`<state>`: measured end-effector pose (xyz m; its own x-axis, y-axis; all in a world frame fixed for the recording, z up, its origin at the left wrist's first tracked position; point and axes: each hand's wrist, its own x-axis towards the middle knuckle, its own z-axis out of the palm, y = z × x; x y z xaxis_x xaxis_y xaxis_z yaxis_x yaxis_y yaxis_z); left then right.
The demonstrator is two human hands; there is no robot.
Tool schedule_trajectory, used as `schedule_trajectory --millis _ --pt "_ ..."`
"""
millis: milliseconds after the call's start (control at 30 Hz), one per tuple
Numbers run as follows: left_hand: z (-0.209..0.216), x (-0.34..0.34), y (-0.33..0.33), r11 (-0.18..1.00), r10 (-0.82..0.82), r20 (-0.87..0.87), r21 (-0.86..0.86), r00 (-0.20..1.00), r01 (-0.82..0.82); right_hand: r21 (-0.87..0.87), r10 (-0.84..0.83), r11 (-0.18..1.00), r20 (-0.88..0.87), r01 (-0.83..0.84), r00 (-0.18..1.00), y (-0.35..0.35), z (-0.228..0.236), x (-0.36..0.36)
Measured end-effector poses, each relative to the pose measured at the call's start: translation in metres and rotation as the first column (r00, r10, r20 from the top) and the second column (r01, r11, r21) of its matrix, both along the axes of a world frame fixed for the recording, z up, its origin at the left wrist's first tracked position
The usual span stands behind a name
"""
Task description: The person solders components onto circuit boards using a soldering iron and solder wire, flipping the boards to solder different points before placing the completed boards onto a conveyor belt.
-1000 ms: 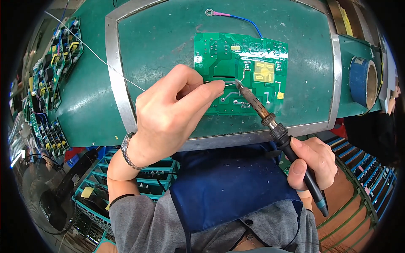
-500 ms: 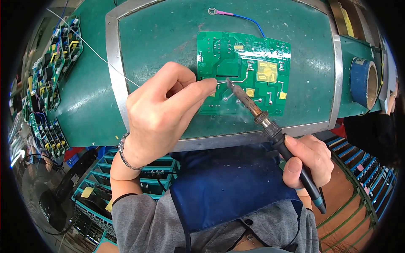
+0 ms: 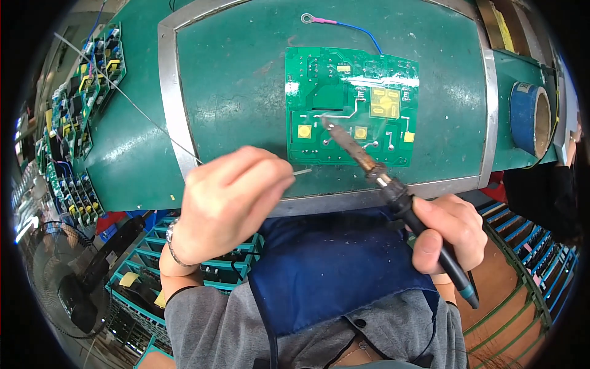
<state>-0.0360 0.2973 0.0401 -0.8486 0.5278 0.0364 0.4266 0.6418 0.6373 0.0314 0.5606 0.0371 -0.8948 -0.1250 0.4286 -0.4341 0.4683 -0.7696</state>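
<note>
A green circuit board with yellow patches lies on the green work mat. My right hand is closed round the black handle of a soldering iron. The iron's tip is over the left-middle part of the board, near a silvery trace; whether it touches I cannot tell. My left hand pinches a thin solder wire, whose short end sticks out just below the board's lower left edge. The wire's long tail runs from behind that hand to the upper left. A blue lead with a ring terminal extends from the board's top edge.
A metal strip frames the mat. Stacked populated circuit boards stand at the left, with a fan below. A blue tape roll sits at the right. Racks flank my lap, and another person's dark sleeve shows at far right.
My left hand has drawn the solder wire down and slightly left, away from the iron's tip and off the board. The iron's tip has shifted slightly left.
</note>
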Motion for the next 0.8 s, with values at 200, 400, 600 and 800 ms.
schedule_trajectory --millis 200,400,600,800 --pt "-0.015 0.005 0.019 0.985 -0.125 -0.072 0.11 0.99 0.133 -0.021 -0.172 0.985 -0.083 0.171 0.982 0.018 -0.003 0.019" --pt "-0.005 -0.007 0.034 0.984 -0.136 -0.204 0.087 0.969 0.156 0.059 -0.363 0.93 -0.032 0.364 0.931 0.025 0.004 0.03" --pt "-0.016 -0.029 0.053 0.978 -0.043 -0.234 0.188 0.971 0.089 0.002 -0.365 0.93 -0.077 0.367 0.928 0.023 -0.008 0.025" --pt "-0.025 -0.032 0.057 0.987 -0.084 -0.317 0.104 0.945 0.122 0.043 -0.283 0.958 -0.016 0.284 0.959 0.026 -0.006 0.02"
